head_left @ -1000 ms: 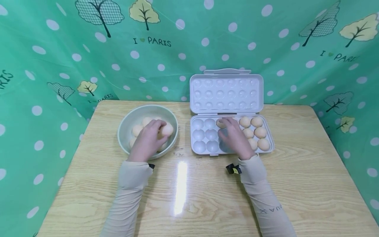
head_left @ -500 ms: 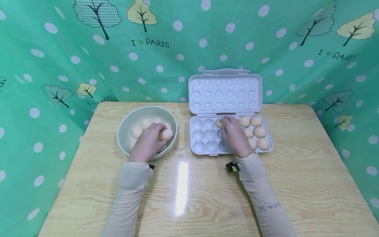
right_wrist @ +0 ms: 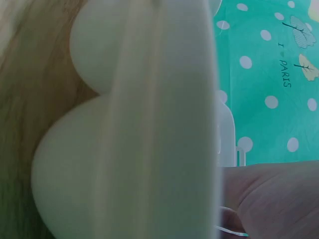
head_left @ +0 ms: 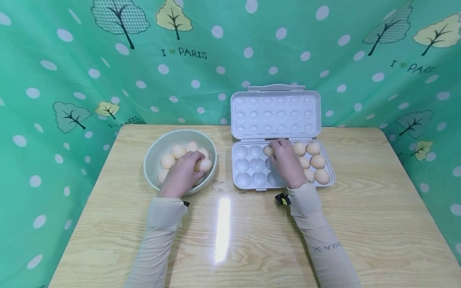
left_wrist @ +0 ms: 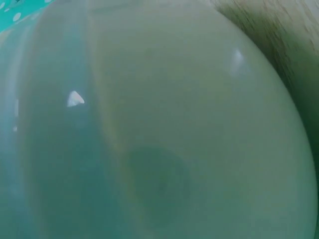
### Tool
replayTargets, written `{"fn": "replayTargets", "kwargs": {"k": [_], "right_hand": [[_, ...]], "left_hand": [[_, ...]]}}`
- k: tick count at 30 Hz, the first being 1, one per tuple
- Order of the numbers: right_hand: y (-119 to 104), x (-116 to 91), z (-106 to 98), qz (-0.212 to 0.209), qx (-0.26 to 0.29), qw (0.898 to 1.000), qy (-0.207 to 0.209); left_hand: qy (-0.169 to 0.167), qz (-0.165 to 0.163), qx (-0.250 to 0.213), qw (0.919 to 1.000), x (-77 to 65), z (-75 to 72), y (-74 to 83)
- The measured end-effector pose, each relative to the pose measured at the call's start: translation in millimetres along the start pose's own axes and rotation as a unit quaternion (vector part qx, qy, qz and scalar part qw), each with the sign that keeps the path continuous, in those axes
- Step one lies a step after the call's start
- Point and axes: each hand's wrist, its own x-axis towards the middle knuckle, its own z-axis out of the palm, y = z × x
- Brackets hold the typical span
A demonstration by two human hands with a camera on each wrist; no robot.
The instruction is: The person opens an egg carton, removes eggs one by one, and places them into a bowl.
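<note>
In the head view, my left hand (head_left: 183, 171) reaches into a pale green bowl (head_left: 148, 173) of eggs. Its thumb and fingers grip a light brown egg (head_left: 204, 165) near the bowl's right side. My right hand (head_left: 286, 162) is over a white plastic egg carton (head_left: 259, 187) with its lid open. The fingertips pinch an egg (head_left: 268, 151) at a back-row cup, hiding part of it and some cups beside it. The bowl's outer wall (left_wrist: 199, 109) fills the left wrist view. The carton's side (right_wrist: 174, 124) blocks most of the right wrist view, with part of my right hand (right_wrist: 279, 199) behind it.
Several eggs (head_left: 318, 162) fill cups at the carton's right end; cups (head_left: 243, 165) at its left end are bare. The raised lid (head_left: 275, 114) leans close to the green curtain (head_left: 201, 92). Bowl and carton stand apart on a wooden table (head_left: 252, 240).
My left hand has brought its egg slightly toward me, and another egg behind it now shows. My right hand has shifted only a little at the same back-row cup.
</note>
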Motion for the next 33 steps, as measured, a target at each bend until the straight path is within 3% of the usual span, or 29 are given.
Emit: {"fn": "replayTargets", "kwargs": {"k": [13,22,33], "right_hand": [[-0.8,3.9,-0.4,0.011,-0.006,1.000,-0.012],[4.2,4.1,5.6,-0.017,-0.025,0.999,0.025],[4.6,3.7,5.8,-0.007,0.000,0.999,0.043]], "left_hand": [[0.000,0.002,0.007,1.0000,-1.0,0.7,1.8],[-0.008,-0.012,0.007,0.9999,1.0,0.6,4.0],[0.006,-0.008,0.011,0.9999,-1.3,-0.5,7.3]]}}
